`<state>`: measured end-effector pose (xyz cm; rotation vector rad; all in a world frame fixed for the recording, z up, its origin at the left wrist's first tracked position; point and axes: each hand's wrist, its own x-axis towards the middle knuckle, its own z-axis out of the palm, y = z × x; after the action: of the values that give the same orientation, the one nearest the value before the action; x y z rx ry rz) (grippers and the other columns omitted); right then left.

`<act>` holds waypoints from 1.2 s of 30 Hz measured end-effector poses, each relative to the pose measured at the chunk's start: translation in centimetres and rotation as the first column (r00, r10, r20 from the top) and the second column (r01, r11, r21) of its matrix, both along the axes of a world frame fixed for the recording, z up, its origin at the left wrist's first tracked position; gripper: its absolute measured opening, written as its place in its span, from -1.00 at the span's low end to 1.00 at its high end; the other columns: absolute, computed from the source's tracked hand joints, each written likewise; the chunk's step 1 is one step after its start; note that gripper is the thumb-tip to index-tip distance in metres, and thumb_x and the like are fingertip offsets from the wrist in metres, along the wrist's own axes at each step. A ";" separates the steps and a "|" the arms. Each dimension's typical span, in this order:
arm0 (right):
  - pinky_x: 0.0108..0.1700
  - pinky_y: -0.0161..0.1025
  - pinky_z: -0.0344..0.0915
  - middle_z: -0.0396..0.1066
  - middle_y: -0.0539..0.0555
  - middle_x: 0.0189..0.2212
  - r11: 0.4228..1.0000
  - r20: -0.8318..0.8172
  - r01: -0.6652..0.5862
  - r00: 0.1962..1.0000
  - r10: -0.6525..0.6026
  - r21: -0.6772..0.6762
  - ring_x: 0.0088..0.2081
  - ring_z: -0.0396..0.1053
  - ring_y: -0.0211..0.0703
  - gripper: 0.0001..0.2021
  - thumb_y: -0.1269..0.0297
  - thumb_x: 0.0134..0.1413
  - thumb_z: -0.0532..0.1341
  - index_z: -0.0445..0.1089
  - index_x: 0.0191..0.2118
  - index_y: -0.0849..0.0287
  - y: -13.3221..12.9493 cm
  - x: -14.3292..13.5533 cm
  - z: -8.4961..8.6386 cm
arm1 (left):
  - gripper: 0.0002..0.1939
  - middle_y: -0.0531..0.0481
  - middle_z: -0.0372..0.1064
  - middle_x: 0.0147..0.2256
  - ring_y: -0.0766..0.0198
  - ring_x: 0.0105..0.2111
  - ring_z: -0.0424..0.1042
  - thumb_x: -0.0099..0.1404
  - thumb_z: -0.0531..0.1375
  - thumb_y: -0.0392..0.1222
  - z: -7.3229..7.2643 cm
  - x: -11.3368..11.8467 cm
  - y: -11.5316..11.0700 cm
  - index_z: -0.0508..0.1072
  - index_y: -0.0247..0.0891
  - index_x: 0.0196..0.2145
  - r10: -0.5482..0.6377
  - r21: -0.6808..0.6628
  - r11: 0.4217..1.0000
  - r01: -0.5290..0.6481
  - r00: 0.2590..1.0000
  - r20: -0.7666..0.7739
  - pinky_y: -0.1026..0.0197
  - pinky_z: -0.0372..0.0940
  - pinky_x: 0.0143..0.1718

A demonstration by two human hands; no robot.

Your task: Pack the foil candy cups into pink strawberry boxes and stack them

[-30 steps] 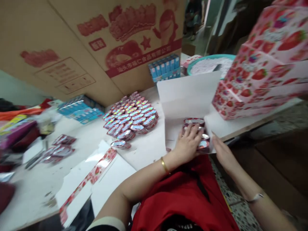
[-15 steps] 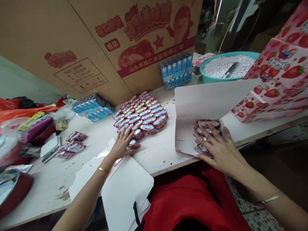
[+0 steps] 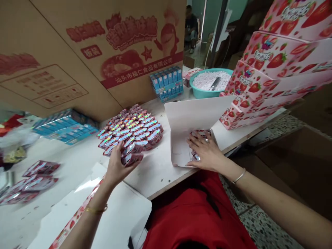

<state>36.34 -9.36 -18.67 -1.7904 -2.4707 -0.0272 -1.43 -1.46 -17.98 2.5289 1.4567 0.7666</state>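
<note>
At the near edge of a cluster of small shiny pink packets (image 3: 140, 131) is my left hand (image 3: 118, 167). Its fingers and thumb are closed around a couple of standing packets (image 3: 131, 158). My right hand (image 3: 206, 150) lies with fingers spread over a row of packets (image 3: 198, 133) inside an open white box (image 3: 178, 147). The hand hides most of that row. The box's lid (image 3: 194, 112) stands raised at the back. Flat white cardboard sheets (image 3: 129, 204) with a strawberry-print edge lie under my left forearm.
Stacked strawberry-print boxes (image 3: 255, 86) rise on the right. Behind are a teal basin (image 3: 201, 93) of white pieces with a scoop-like tool, blue packs (image 3: 167, 83) and a large carton (image 3: 140, 65). Loose packets (image 3: 41, 169) lie left. A person (image 3: 191, 26) sits far back.
The view has swung right. My left hand has gone from resting spread on the near packets to closing around a couple of them. My right hand stays on the packets in the box.
</note>
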 end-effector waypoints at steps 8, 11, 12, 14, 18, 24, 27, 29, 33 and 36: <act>0.30 0.20 0.04 0.17 0.30 0.31 0.991 0.013 0.125 0.992 -0.124 -0.045 0.32 0.06 0.33 -0.30 -0.01 0.04 0.31 0.32 0.21 0.35 -0.6 -0.6 -0.1 | -0.25 -0.21 0.30 0.01 -0.02 0.03 0.31 0.03 0.38 0.14 3.6 18.0 1.4 0.25 -0.24 0.08 -0.438 -0.168 0.884 0.437 0.898 0.033 -0.03 0.24 0.03; 0.30 0.21 0.04 0.21 0.34 0.27 0.982 0.008 0.187 0.982 -0.187 -0.014 0.30 0.09 0.32 -0.30 -0.01 0.05 0.32 0.31 0.20 0.39 -0.9 -0.9 -0.4 | -0.26 -0.22 0.31 0.00 -0.09 0.03 0.31 0.01 0.38 0.09 2.8 20.1 2.4 0.26 -0.28 0.06 -0.395 -0.274 0.902 0.334 0.895 -0.209 -0.07 0.20 0.02; 0.29 0.23 0.04 0.21 0.34 0.27 0.981 0.003 0.194 0.981 -0.194 -0.004 0.30 0.09 0.33 -0.29 -0.02 0.05 0.32 0.31 0.20 0.39 -1.0 -1.0 -0.5 | -0.26 -0.22 0.32 0.00 -0.09 0.03 0.32 0.01 0.38 0.08 2.7 20.3 2.6 0.27 -0.28 0.06 -0.382 -0.290 0.906 0.307 0.889 -0.252 -0.07 0.19 0.02; 0.28 0.24 0.05 0.19 0.34 0.29 0.978 -0.010 0.208 0.978 -0.208 0.016 0.31 0.08 0.34 -0.28 -0.03 0.06 0.32 0.29 0.20 0.40 -1.0 -1.0 -0.6 | -0.29 -0.21 0.32 -0.02 -0.08 0.00 0.33 0.01 0.37 0.11 2.4 20.5 2.7 0.29 -0.28 0.04 -0.367 -0.305 0.913 0.272 0.875 -0.316 -0.07 0.18 0.02; 0.28 0.22 0.06 0.15 0.32 0.31 0.974 -0.041 0.224 0.974 -0.222 0.038 0.31 0.08 0.31 -0.30 -0.03 0.10 0.28 0.26 0.22 0.39 -1.2 -0.7 -1.0 | -0.38 -0.25 0.32 0.00 -0.10 0.00 0.32 0.12 0.32 0.10 1.6 21.6 2.2 0.33 -0.29 0.03 -0.269 -0.223 0.956 0.192 0.875 -0.402 -0.10 0.18 -0.01; 0.33 0.23 -0.02 -0.01 0.30 0.38 0.979 -0.078 0.183 0.981 -0.177 0.091 0.38 -0.05 0.26 -0.24 -0.11 0.21 0.12 0.08 0.35 0.34 -1.5 -0.3 -1.7 | -0.18 -0.26 0.20 0.22 -0.09 0.20 0.19 0.20 0.26 0.20 1.9 18.2 4.0 0.14 -0.21 0.28 -0.423 -0.200 0.902 0.383 0.878 -0.225 -0.12 0.08 0.19; 0.33 0.25 -0.03 -0.05 0.30 0.39 0.983 -0.089 0.166 0.983 -0.159 0.075 0.39 -0.09 0.27 -0.16 -0.16 0.21 0.09 -0.06 0.41 0.35 -1.5 -0.2 -1.9 | -0.16 -0.26 0.13 0.28 -0.15 0.31 0.06 0.19 0.24 0.27 1.8 11.6 6.0 0.16 -0.20 0.29 -0.359 -0.144 0.932 0.332 0.897 -0.260 -0.19 -0.11 0.31; 0.33 0.28 -0.03 -0.08 0.29 0.40 0.986 -0.092 0.156 0.984 -0.151 0.060 0.39 -0.10 0.29 -0.15 -0.20 0.20 0.08 -0.05 0.41 0.31 -1.4 -0.2 -2.0 | -0.03 -0.29 0.06 0.32 -0.29 0.35 -0.07 0.10 0.29 0.32 0.9 7.4 7.1 0.14 -0.25 0.31 -0.249 -0.119 0.968 0.221 0.905 -0.346 -0.31 -0.24 0.33; 0.35 0.30 -0.11 -0.09 0.28 0.41 0.987 -0.083 0.153 0.985 -0.149 0.054 0.40 -0.15 0.29 -0.16 -0.20 0.19 0.11 -0.05 0.42 0.24 -1.4 -0.4 -1.9 | -0.15 -0.29 0.07 0.33 -0.32 0.38 -0.14 0.22 0.23 0.23 -2.3 3.0 7.2 0.15 -0.29 0.30 -0.172 -0.123 0.984 0.131 0.885 -0.432 -0.39 -0.31 0.33; 0.36 0.30 -0.18 -0.12 0.27 0.42 0.990 -0.079 0.128 0.989 -0.123 0.062 0.42 -0.19 0.24 -0.14 -0.21 0.17 0.15 -0.08 0.42 0.17 -1.1 -1.2 -1.3 | -0.23 -0.34 0.05 0.34 -0.30 0.39 -0.17 0.26 0.22 0.14 -4.1 3.1 6.2 0.17 -0.33 0.28 -0.098 -0.048 0.995 0.085 0.892 -0.440 -0.39 -0.38 0.34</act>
<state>35.09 -10.43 -19.94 -1.8806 -2.2756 -0.0505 1.67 4.71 -22.09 2.8522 1.4274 0.1506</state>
